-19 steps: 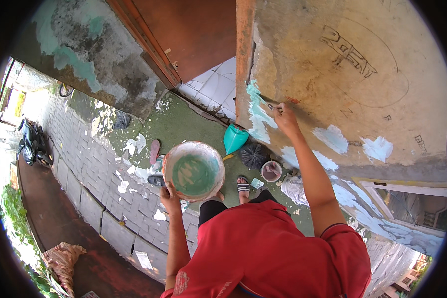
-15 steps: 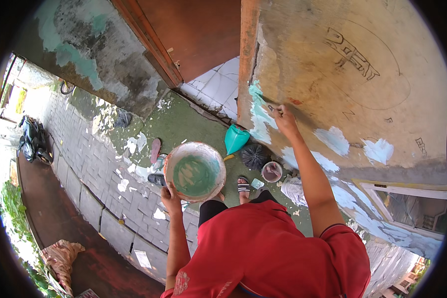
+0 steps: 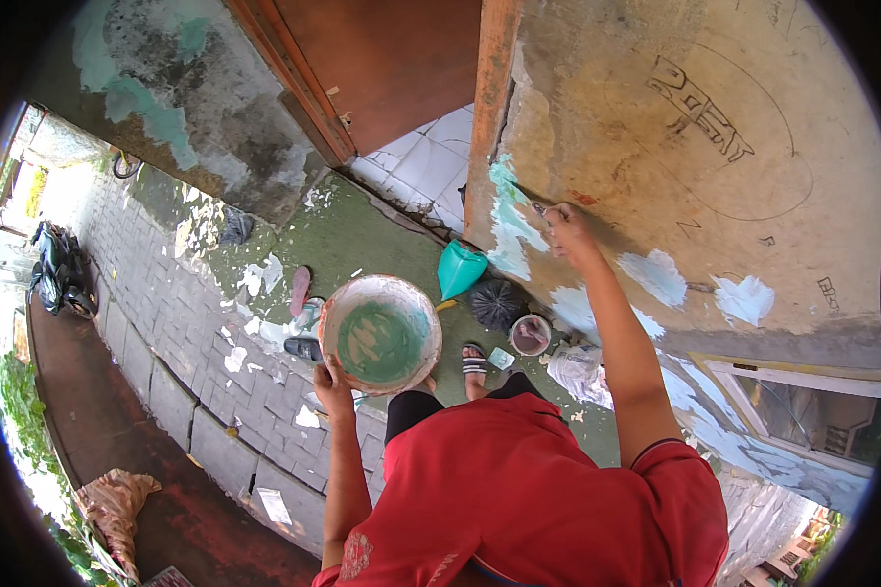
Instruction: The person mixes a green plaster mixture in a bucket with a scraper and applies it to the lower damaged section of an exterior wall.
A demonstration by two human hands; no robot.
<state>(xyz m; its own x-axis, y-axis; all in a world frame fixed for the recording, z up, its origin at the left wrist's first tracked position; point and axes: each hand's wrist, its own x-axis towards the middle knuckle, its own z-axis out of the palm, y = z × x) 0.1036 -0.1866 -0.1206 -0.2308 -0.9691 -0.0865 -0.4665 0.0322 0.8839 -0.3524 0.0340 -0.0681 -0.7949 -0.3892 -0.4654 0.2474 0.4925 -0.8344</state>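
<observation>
Seen from above, little has shifted over the last half-second. The right hand (image 3: 568,233), right of centre, stays pinched around what looks like a small scraper against the flaking beige wall (image 3: 656,147). The left hand (image 3: 335,383) grips the round green-smeared bowl (image 3: 380,334) at centre.

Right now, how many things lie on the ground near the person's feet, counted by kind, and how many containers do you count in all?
Ground, by kind:
Small pots: 1, the small round pot
Dustpans: 1, the teal dustpan
Brushes: 1, the black brush head
Loose sandals: 2, the pink sandal and the dark sandal
Total: 5

Containers: 2, counting the round bowl of green paint in the left hand.
</observation>
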